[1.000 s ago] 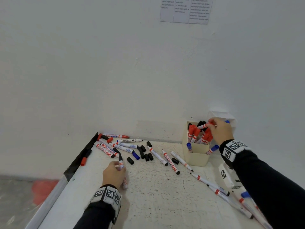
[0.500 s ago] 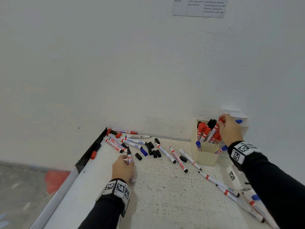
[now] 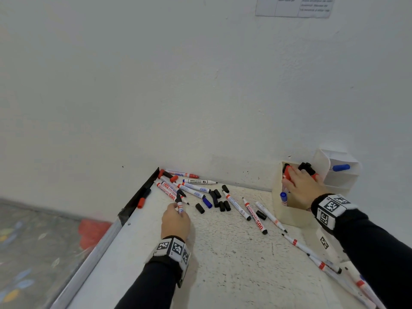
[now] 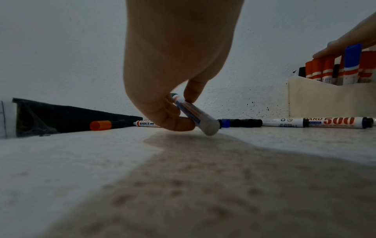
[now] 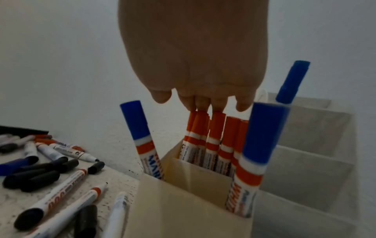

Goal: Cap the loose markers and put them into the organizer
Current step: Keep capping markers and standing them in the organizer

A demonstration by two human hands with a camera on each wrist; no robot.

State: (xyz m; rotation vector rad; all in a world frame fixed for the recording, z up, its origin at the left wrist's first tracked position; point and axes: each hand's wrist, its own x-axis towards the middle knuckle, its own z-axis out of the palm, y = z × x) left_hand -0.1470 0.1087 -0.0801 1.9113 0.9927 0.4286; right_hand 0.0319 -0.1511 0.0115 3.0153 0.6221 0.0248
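My left hand [image 3: 176, 219] rests on the white table [image 3: 223, 275] and pinches a white marker with a black cap [image 3: 179, 205], tilted with its butt end near the surface [image 4: 195, 116]. My right hand [image 3: 298, 184] is over the cream organizer [image 3: 287, 215], its fingers straight. The fingertips [image 5: 200, 104] touch the red caps [image 5: 217, 127] of markers standing inside. Blue-capped markers [image 5: 136, 122] stand in the near compartments. Several uncapped markers [image 3: 236, 205] and loose black caps [image 3: 219, 204] lie between my hands.
A second white compartment box [image 3: 341, 179] with one blue-capped marker [image 3: 341, 167] stands behind the organizer against the wall. A black strip [image 3: 138, 197] with a red cap [image 3: 141, 202] lines the table's left edge. More markers [image 3: 312, 253] lie front right beside a tagged white block [image 3: 323, 241].
My right hand lowered a red-capped marker into the organizer and let go; its fingers now lie on the red caps. My left hand stayed in place, holding its marker.
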